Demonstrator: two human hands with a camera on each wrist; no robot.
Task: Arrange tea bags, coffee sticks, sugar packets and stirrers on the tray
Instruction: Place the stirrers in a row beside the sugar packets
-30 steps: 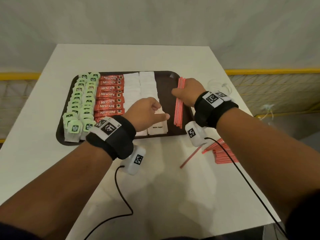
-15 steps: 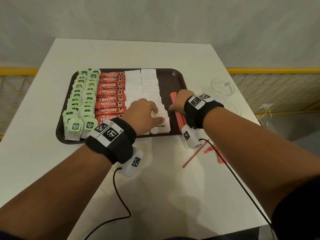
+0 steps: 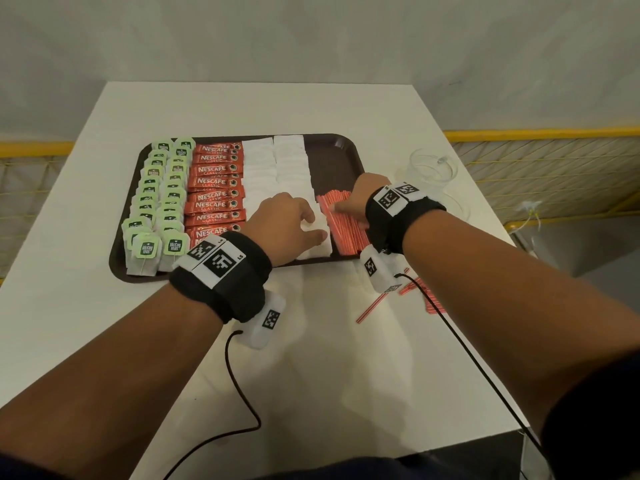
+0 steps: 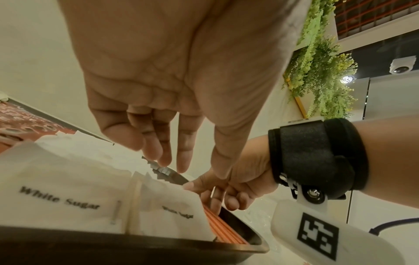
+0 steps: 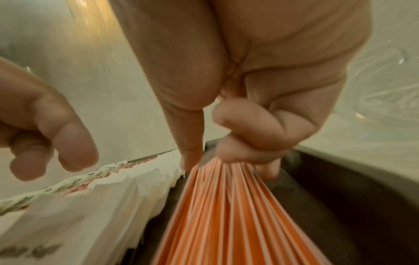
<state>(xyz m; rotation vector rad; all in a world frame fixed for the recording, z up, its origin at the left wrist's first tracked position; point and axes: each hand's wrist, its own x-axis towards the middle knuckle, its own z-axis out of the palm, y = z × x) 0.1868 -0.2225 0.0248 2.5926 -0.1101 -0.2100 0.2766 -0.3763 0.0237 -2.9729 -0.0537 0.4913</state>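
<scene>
The brown tray (image 3: pixel 341 147) holds green tea bags (image 3: pixel 162 188) at the left, then red coffee sticks (image 3: pixel 214 188), then two columns of white sugar packets (image 3: pixel 277 168). A fan of red-and-white stirrers (image 3: pixel 346 230) lies at the tray's near right, beside the sugar. My right hand (image 3: pixel 349 206) rests on their far ends; in the right wrist view its thumb and curled fingers (image 5: pixel 244 129) pinch the stirrers (image 5: pixel 226 215). My left hand (image 3: pixel 311 223) hovers over the nearest sugar packets (image 4: pixel 59 197), fingers (image 4: pixel 163 154) relaxed and holding nothing.
Loose stirrers (image 3: pixel 374 306) lie on the white table right of the tray's near corner, partly under my right wrist. A clear glass jar (image 3: pixel 433 171) stands right of the tray. Wrist cables (image 3: pixel 239 393) trail across the table's near side.
My right hand has drawn the stirrer bundle down toward the tray's near edge, where it now lies fanned out beside the sugar. The left hand stayed over the sugar packets.
</scene>
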